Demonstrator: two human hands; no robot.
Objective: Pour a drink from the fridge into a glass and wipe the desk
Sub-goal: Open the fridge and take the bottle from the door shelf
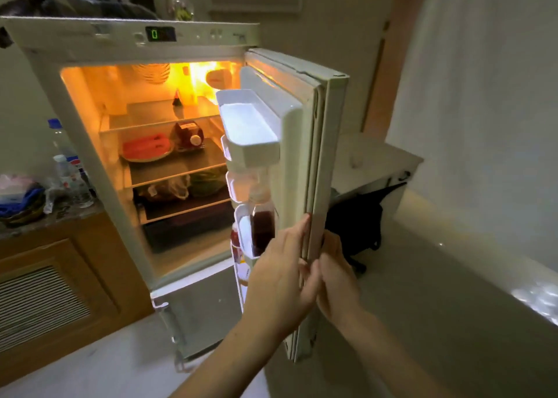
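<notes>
Both hands on the fridge door [314, 156] edge: left hand [280, 274] flat inside, right hand [335, 280] wrapped outside. Dark drink bottle [262, 225] in door rack; probably heavy, slick; grip mid-body.

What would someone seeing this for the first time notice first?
The open fridge glows orange at centre left, with a plate of red food on its middle shelf. Its door stands swung out at centre, a bottle of dark red drink in a lower door rack. Both hands meet at the door's edge, the left hand on the inner side and the right hand on the outer.
</notes>
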